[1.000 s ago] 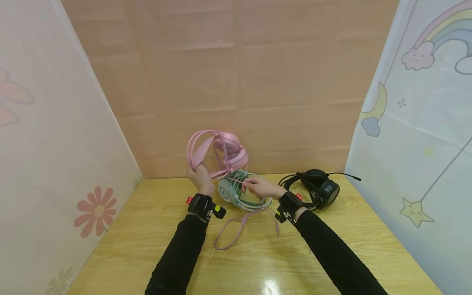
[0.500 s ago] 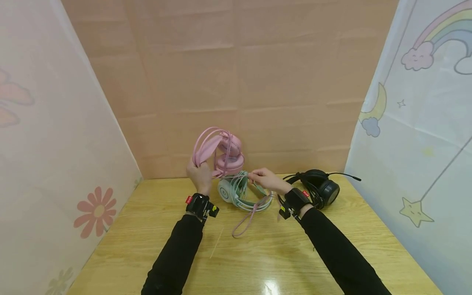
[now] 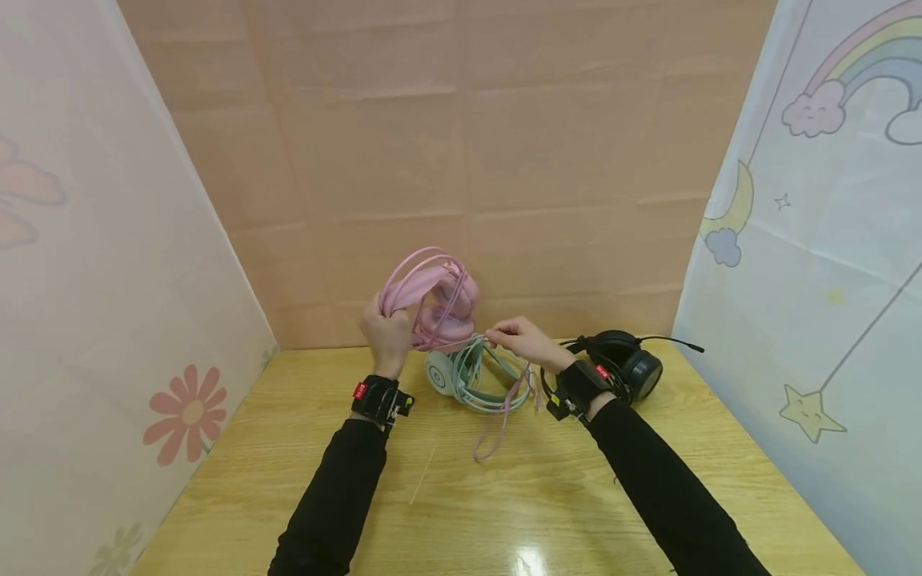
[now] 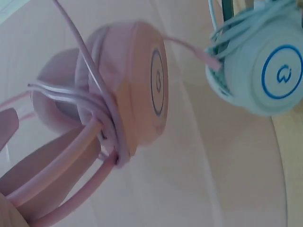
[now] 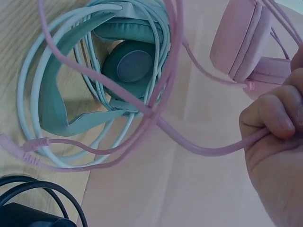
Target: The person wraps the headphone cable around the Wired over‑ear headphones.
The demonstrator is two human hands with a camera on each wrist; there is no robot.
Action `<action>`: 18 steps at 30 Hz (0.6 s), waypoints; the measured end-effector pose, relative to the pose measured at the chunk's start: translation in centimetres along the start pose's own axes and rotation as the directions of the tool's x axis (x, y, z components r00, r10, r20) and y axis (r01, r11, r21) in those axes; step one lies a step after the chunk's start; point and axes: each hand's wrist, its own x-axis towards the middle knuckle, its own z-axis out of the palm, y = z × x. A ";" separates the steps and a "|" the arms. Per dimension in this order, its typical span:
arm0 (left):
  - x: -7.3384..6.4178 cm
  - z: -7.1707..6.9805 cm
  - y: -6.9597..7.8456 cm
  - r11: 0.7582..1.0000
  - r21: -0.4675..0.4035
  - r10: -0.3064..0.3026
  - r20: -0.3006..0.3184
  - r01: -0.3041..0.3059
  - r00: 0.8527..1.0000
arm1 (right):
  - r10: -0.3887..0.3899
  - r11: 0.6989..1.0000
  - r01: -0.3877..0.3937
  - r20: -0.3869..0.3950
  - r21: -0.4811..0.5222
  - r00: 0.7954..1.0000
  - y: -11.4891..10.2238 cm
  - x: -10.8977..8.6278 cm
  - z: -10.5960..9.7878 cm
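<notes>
My left hand (image 3: 387,336) grips the headband of the pink headphones (image 3: 450,308), holding them up close to the back wall. In the left wrist view, pink cable loops (image 4: 102,80) run around the ear cups. My right hand (image 3: 524,340) pinches the pink cable (image 5: 213,150) between thumb and fingers, to the right of the pink headphones. From that hand the cable hangs in a loop over the mint-green headphones (image 3: 441,372), which lie on the table with their own cable wound about them. The pink plug ends (image 5: 28,149) dangle across the mint headband in the right wrist view.
Black headphones (image 3: 641,374) with a boom microphone lie at the right, just behind my right wrist. A brown paper wall (image 3: 461,160) closes the back of the wooden table (image 3: 310,456). Patterned white sheets (image 3: 807,304) flank both sides.
The left hand has tilted and raised the pink headphones slightly. My right hand has moved up and right, drawing the pink cable along, and its loop on the table has shrunk and shifted right.
</notes>
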 end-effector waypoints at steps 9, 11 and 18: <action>1.1 -1.2 1.5 0.986 0.150 0.046 0.154 -0.070 0.987 | 0.014 1.000 -0.014 -0.009 0.026 1.000 -0.4 0.3 -0.6; 1.2 -1.5 1.6 0.983 0.172 0.037 0.184 -0.070 0.982 | 0.019 0.999 -0.018 -0.022 0.047 1.000 -0.4 0.3 -0.9; 1.3 -2.2 1.8 0.962 0.261 -0.017 0.353 -0.081 0.936 | -0.004 1.000 0.004 -0.009 0.022 1.000 -3.0 -0.9 -1.6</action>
